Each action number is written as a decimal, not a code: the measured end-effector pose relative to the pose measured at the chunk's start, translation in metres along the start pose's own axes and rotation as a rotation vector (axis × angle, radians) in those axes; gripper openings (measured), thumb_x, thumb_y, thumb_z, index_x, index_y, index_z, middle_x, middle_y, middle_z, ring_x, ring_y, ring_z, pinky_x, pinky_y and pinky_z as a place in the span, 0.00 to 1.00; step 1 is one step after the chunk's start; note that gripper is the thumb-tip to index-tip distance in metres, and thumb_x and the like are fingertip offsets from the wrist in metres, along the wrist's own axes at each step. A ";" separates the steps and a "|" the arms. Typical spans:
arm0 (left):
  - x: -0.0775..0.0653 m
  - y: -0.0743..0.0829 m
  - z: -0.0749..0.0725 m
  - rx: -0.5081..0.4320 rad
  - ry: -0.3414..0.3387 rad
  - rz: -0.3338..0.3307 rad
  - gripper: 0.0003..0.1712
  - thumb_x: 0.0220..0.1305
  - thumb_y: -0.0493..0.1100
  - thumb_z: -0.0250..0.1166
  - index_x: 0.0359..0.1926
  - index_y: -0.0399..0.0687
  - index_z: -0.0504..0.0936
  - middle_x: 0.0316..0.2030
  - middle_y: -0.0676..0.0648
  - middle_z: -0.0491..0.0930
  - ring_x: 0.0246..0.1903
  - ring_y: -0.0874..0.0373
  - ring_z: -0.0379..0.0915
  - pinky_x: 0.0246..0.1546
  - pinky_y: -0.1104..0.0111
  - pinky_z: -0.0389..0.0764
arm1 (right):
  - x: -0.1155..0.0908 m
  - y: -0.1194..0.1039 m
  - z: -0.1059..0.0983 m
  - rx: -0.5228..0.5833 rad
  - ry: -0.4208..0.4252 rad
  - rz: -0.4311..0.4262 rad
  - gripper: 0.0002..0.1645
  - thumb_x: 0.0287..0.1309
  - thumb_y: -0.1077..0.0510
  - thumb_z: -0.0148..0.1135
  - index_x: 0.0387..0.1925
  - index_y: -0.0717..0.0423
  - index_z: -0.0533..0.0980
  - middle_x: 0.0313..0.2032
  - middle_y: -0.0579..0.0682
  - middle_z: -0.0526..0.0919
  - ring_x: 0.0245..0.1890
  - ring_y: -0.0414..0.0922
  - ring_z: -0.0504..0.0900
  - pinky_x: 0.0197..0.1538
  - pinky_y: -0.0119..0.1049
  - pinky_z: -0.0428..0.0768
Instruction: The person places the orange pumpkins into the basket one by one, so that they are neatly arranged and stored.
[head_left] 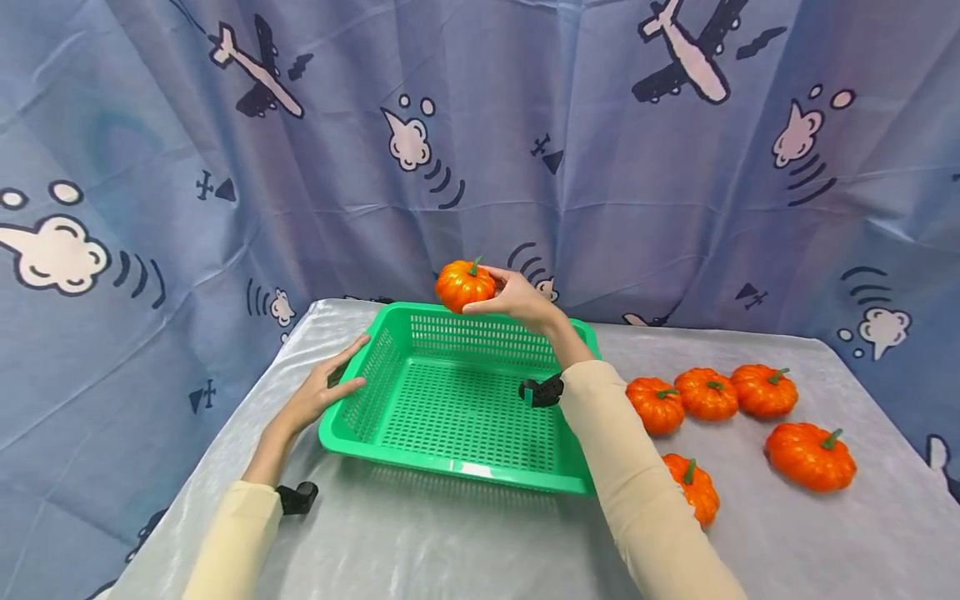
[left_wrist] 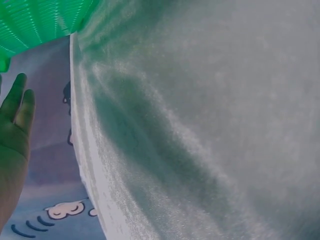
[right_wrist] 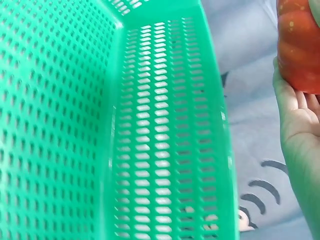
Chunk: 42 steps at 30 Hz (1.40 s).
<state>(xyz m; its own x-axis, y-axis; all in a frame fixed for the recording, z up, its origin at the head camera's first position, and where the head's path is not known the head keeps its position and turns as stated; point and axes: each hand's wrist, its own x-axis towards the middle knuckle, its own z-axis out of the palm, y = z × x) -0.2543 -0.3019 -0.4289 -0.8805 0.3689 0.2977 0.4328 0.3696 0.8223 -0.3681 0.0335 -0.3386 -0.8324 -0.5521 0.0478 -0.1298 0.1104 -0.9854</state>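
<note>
Mid-frame, the right hand grips a pumpkin side-on above the far rim of the basket, perhaps keeping its underside free. The left hand spreads wide at the basket's left end, presumably steadying it. Five more pumpkins lie at right, likely for reach.

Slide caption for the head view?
Right hand holds a pumpkin near a green basket, left hand at its left rim, five more pumpkins at right.
</note>
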 end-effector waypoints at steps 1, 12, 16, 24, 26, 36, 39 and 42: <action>0.001 0.000 0.000 -0.002 0.000 0.003 0.38 0.67 0.36 0.56 0.74 0.49 0.53 0.74 0.44 0.48 0.72 0.46 0.42 0.67 0.44 0.47 | 0.002 0.002 0.004 0.001 -0.004 0.003 0.48 0.50 0.65 0.70 0.71 0.58 0.59 0.61 0.58 0.70 0.59 0.53 0.71 0.59 0.45 0.74; 0.000 0.001 0.002 -0.027 -0.003 0.027 0.37 0.68 0.36 0.56 0.74 0.45 0.53 0.74 0.44 0.49 0.72 0.47 0.43 0.64 0.79 0.52 | 0.008 0.044 0.031 -0.045 -0.047 0.061 0.45 0.50 0.61 0.71 0.69 0.55 0.62 0.59 0.56 0.74 0.58 0.52 0.73 0.57 0.44 0.75; -0.001 0.002 0.001 -0.017 0.001 0.028 0.37 0.67 0.36 0.56 0.74 0.44 0.53 0.74 0.44 0.49 0.72 0.47 0.43 0.64 0.79 0.51 | 0.010 0.050 0.036 -0.055 -0.069 0.076 0.44 0.50 0.62 0.71 0.68 0.56 0.63 0.57 0.56 0.75 0.57 0.51 0.74 0.57 0.44 0.75; -0.001 -0.003 0.001 -0.042 0.004 0.052 0.37 0.67 0.35 0.57 0.74 0.43 0.53 0.73 0.42 0.49 0.72 0.45 0.42 0.64 0.80 0.52 | 0.010 0.068 0.050 -0.118 -0.128 0.112 0.45 0.46 0.61 0.74 0.67 0.58 0.65 0.56 0.56 0.76 0.53 0.50 0.76 0.53 0.41 0.77; -0.001 -0.004 0.002 -0.054 -0.002 0.052 0.38 0.67 0.35 0.57 0.74 0.43 0.53 0.73 0.42 0.49 0.72 0.45 0.42 0.64 0.80 0.52 | 0.010 0.073 0.052 -0.119 -0.129 0.137 0.45 0.46 0.62 0.74 0.67 0.58 0.66 0.55 0.56 0.76 0.52 0.49 0.76 0.53 0.41 0.78; -0.001 -0.009 0.005 -0.070 0.000 0.048 0.38 0.66 0.35 0.57 0.74 0.45 0.53 0.74 0.43 0.49 0.72 0.46 0.42 0.64 0.80 0.53 | 0.011 0.085 0.061 -0.200 -0.159 0.204 0.48 0.42 0.62 0.76 0.67 0.57 0.66 0.55 0.55 0.76 0.49 0.48 0.77 0.51 0.40 0.79; -0.001 -0.008 0.004 -0.067 0.000 0.048 0.37 0.66 0.35 0.57 0.74 0.45 0.54 0.73 0.42 0.49 0.72 0.46 0.41 0.64 0.80 0.53 | 0.011 0.086 0.062 -0.266 -0.180 0.213 0.49 0.42 0.61 0.77 0.68 0.57 0.65 0.56 0.55 0.75 0.50 0.48 0.77 0.51 0.40 0.79; -0.001 -0.007 0.004 -0.062 0.002 0.049 0.37 0.66 0.35 0.57 0.74 0.44 0.54 0.73 0.42 0.49 0.72 0.46 0.41 0.64 0.80 0.52 | 0.013 0.087 0.063 -0.309 -0.189 0.220 0.50 0.43 0.60 0.77 0.69 0.56 0.64 0.57 0.55 0.74 0.50 0.48 0.76 0.51 0.40 0.78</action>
<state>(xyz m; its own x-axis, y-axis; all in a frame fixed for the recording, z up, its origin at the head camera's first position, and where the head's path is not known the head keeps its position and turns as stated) -0.2559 -0.3020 -0.4372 -0.8591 0.3832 0.3392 0.4624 0.2974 0.8353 -0.3555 -0.0163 -0.4337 -0.7483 -0.6267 -0.2172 -0.1397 0.4691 -0.8720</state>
